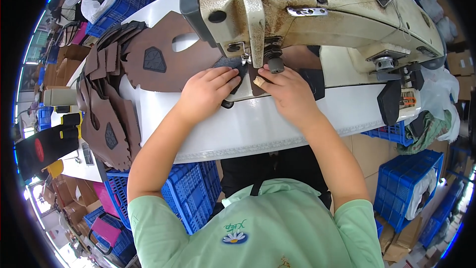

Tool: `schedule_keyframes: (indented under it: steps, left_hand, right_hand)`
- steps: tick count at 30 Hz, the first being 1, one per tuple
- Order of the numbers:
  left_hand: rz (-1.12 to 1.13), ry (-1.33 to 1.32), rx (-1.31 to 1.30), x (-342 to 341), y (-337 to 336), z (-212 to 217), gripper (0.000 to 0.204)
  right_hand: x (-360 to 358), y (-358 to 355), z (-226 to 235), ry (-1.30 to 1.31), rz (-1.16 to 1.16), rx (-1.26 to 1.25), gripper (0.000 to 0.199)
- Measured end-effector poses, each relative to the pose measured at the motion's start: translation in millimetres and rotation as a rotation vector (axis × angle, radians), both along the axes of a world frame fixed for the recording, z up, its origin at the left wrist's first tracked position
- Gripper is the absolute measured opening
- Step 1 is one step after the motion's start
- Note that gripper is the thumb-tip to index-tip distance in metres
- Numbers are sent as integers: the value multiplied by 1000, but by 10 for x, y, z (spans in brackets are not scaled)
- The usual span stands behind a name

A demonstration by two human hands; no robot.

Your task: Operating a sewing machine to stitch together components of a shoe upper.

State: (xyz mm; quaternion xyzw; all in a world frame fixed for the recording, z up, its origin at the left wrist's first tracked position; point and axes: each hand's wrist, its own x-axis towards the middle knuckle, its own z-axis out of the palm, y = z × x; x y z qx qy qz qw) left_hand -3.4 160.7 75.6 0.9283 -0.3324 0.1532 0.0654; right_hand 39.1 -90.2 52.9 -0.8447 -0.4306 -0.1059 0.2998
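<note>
A worn cream sewing machine [277, 10] stands over the white work table. Under its needle lies a brown leather-like piece [186, 72] with an oval hole, a dark emblem and a dark grey section by the needle. My left hand [208, 92] rests on that section just left of the needle, its fingers laid out and close together. To the right of the needle, my right hand [291, 94] presses down with extended fingers beside a black part [313, 82]. A tan wrap covers one of its fingertips. The machine head hides part of the right fingers and the material beyond.
Several similar brown pieces [106, 114] are heaped at the table's left end, partly hanging over it. A ruler strip [238, 153] runs along the near table edge. Blue crates [191, 193] stand below, with another blue crate [404, 188] at the right.
</note>
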Motion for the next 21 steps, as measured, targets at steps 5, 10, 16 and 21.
schedule_keyframes:
  steps: [5,10,16,21]
  left_hand:
    - [22,3,26,-12,-13,2,41]
    - [50,-5,42,-18,-87,16,40]
    - [91,-16,14,-43,-150,6,45]
    - [130,-15,0,-36,-201,16,45]
  right_hand:
    - [-16,16,27,1,-1,-6,31]
    - [-25,23,52,-28,-19,-50,31]
    - [-19,37,78,-40,-20,-54,30]
    - [24,61,85,-67,-29,-56,28]
